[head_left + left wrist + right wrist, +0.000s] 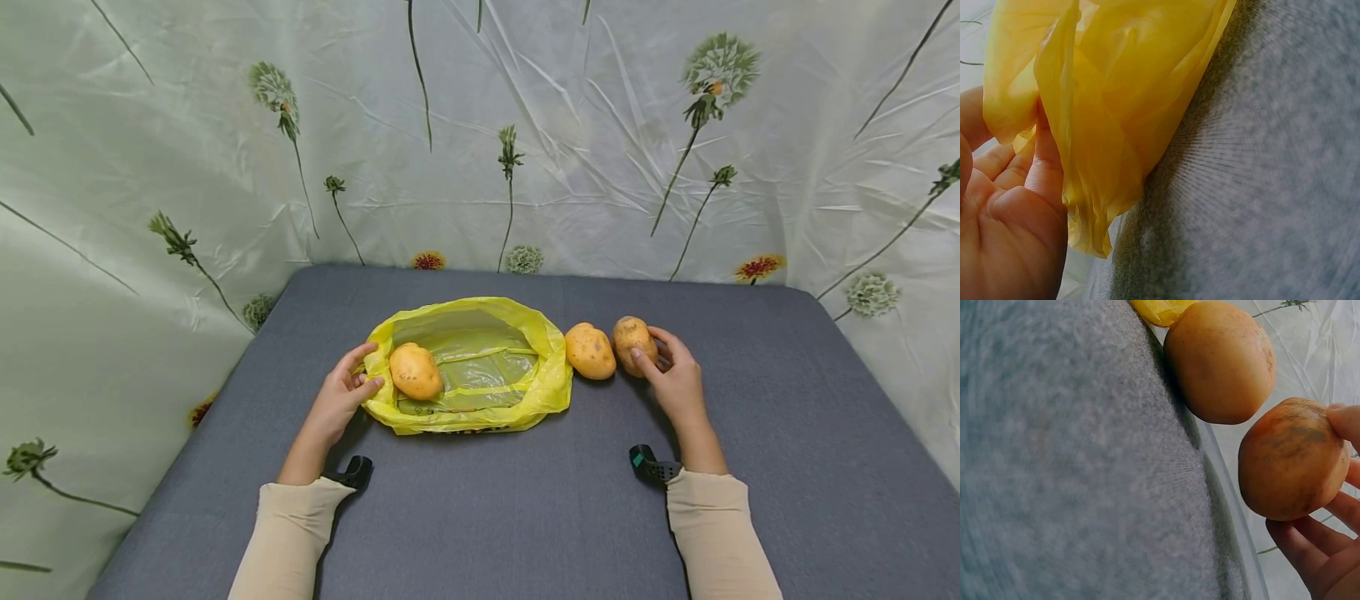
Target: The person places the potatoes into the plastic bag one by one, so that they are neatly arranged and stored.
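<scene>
A yellow plastic bag (480,422) lies with its mouth spread wide, and one potato (416,372) rests inside at its left end. My left hand (342,400) pinches the bag's left rim; in the left wrist view the thin plastic (1116,112) passes between thumb and fingers. With thumb and fingertips my right hand (675,375) grips a second potato (633,343), which shows dark patches (1294,456) in the right wrist view. Between it and the bag's right side sits a third potato (590,351), close against the bag.
All of this is on a table covered in dark grey cloth (495,517). A pale curtain with a dandelion print (465,167) hangs behind the table and along its sides. Each wrist carries a black camera mount (652,467) below a beige sleeve (712,533).
</scene>
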Motion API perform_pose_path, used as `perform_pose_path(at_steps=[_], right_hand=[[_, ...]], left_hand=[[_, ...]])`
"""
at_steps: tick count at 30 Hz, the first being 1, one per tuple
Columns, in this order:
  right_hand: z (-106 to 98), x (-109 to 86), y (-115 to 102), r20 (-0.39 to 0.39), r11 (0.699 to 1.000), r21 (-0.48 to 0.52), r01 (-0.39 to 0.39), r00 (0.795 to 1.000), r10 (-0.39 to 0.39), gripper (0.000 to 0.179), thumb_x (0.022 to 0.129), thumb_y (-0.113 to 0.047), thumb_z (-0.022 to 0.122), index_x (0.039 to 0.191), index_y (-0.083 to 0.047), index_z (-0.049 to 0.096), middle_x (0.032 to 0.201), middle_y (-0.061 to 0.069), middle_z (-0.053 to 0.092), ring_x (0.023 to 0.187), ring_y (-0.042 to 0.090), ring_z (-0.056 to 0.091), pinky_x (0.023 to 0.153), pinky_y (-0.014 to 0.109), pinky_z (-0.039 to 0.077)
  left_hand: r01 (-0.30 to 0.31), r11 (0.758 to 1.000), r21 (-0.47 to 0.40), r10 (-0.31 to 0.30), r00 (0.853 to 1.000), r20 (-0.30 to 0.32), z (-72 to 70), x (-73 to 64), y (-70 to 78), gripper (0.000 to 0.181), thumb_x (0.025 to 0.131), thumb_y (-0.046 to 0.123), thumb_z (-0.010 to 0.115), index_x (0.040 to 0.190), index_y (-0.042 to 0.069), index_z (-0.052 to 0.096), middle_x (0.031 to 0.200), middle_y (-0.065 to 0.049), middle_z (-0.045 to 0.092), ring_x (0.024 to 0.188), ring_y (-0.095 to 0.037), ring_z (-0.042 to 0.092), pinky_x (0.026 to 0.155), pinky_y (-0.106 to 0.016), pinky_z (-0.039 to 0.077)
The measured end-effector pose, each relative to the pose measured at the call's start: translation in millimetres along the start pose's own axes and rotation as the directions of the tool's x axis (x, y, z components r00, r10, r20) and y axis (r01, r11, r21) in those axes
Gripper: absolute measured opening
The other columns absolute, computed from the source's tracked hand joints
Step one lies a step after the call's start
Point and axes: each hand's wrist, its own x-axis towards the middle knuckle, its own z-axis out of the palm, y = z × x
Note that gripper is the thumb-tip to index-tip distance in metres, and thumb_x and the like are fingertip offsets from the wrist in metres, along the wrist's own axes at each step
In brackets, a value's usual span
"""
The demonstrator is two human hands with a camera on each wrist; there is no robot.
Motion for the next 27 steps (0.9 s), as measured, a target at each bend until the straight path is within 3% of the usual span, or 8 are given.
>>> perform_pose_path(at_steps=[8,15,22,27], right_hand=[[0,1.0,-6,-0.051,0.999,-0.015,0.033,0.998,-0.033,0.043,0.074,-0.022,0.062,0.113,-0.009,0.049,0.109,0.009,0.048,0.096,0.024,0.048,0.07,0.028,0.041],[1,3.8,-9,-0.073,0.998,-0.002,0.065,0.995,-0.065,0.044,0.074,-0.02,0.062,0.114,-0.011,0.048,0.109,0.012,0.047,0.095,0.028,0.048,0.071,0.037,0.042],[14,12.4,36,-0.143,0.992,-0.054,0.116,0.982,-0.123,0.048,0.07,-0.026,0.065,0.114,-0.03,0.047,0.107,-0.005,0.049,0.092,0.013,0.05,0.067,0.015,0.04],[18,16.7,44,-0.161,0.988,-0.043,0.147,0.975,-0.152,0.052,0.067,-0.023,0.068,0.114,-0.031,0.047,0.107,-0.008,0.048,0.092,0.011,0.05,0.067,0.016,0.041]], left_hand=[[-0.008,1.0,-0.01,0.008,1.0,0.003,0.4,0.1,0.8,0.053,0.076,0.007,0.058,0.124,0.011,0.033,0.122,-0.01,0.028,0.066,-0.009,0.038,0.052,-0.017,0.036],[-0.016,1.0,-0.006,0.016,1.0,0.001,0.1,-0.2,0.3,0.053,0.076,0.009,0.058,0.123,0.012,0.034,0.121,-0.009,0.028,0.067,-0.01,0.037,0.053,-0.018,0.036],[-0.03,0.999,-0.026,0.03,0.999,0.012,-1.0,-0.3,-0.5,0.052,0.077,0.009,0.057,0.124,0.013,0.034,0.122,-0.007,0.03,0.065,-0.009,0.037,0.052,-0.018,0.036],[-0.027,0.999,-0.029,0.028,0.999,0.019,-1.1,-0.4,-1.2,0.051,0.078,0.006,0.055,0.124,0.012,0.033,0.121,-0.006,0.03,0.065,-0.009,0.036,0.051,-0.018,0.035]])
